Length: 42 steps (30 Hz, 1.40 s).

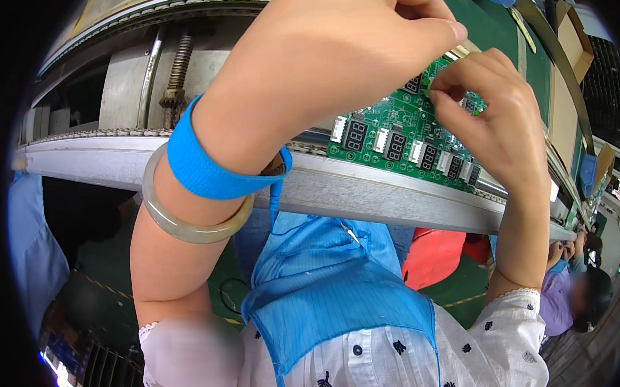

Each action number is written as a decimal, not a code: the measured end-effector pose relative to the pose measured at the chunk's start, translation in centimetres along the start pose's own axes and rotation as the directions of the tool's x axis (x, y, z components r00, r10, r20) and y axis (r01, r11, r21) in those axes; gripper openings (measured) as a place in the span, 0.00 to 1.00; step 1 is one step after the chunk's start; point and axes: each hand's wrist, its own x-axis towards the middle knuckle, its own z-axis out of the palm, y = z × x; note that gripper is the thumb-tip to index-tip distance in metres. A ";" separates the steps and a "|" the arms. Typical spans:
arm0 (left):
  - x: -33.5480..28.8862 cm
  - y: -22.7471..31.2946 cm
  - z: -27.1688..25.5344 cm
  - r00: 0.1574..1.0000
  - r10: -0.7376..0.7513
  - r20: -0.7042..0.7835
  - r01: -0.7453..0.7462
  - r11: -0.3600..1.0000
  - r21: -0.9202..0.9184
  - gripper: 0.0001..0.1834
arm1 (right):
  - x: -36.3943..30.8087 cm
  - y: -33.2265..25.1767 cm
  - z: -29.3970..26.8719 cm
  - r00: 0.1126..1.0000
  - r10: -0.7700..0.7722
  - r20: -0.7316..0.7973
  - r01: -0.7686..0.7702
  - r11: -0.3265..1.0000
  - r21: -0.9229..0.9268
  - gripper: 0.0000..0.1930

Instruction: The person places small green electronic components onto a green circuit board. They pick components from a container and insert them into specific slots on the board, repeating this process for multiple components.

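Plainly, the green circuit board (391,114) lies face up along the metal rail (393,191), its near edge running close beside it. It probably rests on the rail's frame so that both hands are free to work over its face without lifting it. The white connectors (380,140) and the dark segment displays (395,147) sit in a row along that near edge, turned toward the person, perhaps so that each stays within easy view. The blue wrist strap (217,174), with its cord hanging down, seems worn to guard the parts against static.

The right hand (499,108) reaches in from the board's right side, palm inward, and covers part of it. Its thumb and forefinger nearly meet, with a small bright green part (426,84) just at their tips; whether they grip it or only touch it, I cannot tell. The board lies directly below and to the left of these fingers. The left hand (376,23) arches over the board's far left portion, thumb stretched toward the right hand and the other fingers curled, partly cut off by the upper edge; what they hold, if anything, is hidden.
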 end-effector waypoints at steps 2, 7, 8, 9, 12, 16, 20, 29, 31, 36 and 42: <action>0.3 1.0 0.7 0.996 -0.073 -0.051 0.077 0.994 0.084 0.14 | 0.1 -0.1 -0.1 1.000 0.004 0.003 -0.003 1.000 -0.006 0.05; 0.0 -1.0 -0.2 0.992 0.124 0.011 -0.124 0.992 -0.032 0.13 | 0.1 0.1 -0.4 0.998 -0.059 0.025 0.060 0.998 -0.035 0.05; 0.1 -0.8 -0.1 0.997 0.083 0.003 -0.083 0.996 -0.013 0.13 | 0.1 0.2 -0.4 0.997 -0.070 0.033 0.071 0.997 -0.040 0.05; 0.2 -0.5 0.0 0.999 0.040 -0.002 -0.040 0.999 0.004 0.13 | 0.2 0.2 -0.4 0.998 -0.050 0.037 0.052 0.998 -0.040 0.05; 0.1 0.8 1.3 0.993 -0.031 -0.118 0.050 0.986 0.156 0.13 | 0.3 -0.2 -0.3 0.999 0.008 0.051 -0.006 0.999 -0.047 0.06; -0.4 -1.1 0.1 0.986 0.168 -0.012 -0.168 0.986 -0.015 0.13 | 0.5 -0.6 -0.3 0.996 0.057 0.072 -0.053 0.997 -0.061 0.06; 0.1 1.6 0.5 0.994 -0.112 -0.009 0.113 0.993 0.029 0.13 | 0.5 -0.5 -0.3 0.992 0.086 0.091 -0.080 0.995 -0.061 0.06; -0.4 -0.4 0.3 0.994 0.110 -0.021 -0.109 0.993 0.044 0.14 | 1.0 -1.0 -0.6 0.996 0.063 0.067 -0.061 0.998 -0.034 0.12; 0.1 0.8 0.4 1.000 -0.011 -0.011 0.012 0.998 0.065 0.14 | 0.8 -0.6 -0.4 0.997 0.058 0.053 -0.055 0.997 -0.054 0.12; -0.4 -0.1 -0.5 0.996 0.070 0.061 -0.065 0.994 -0.087 0.14 | 0.6 -0.8 -0.3 0.997 0.081 0.017 -0.080 0.995 -0.058 0.12; -0.6 -0.5 0.5 0.995 0.093 -0.041 -0.094 0.995 -0.029 0.14 | -0.2 -0.2 -0.5 0.969 0.245 -0.033 -0.213 0.893 0.397 0.11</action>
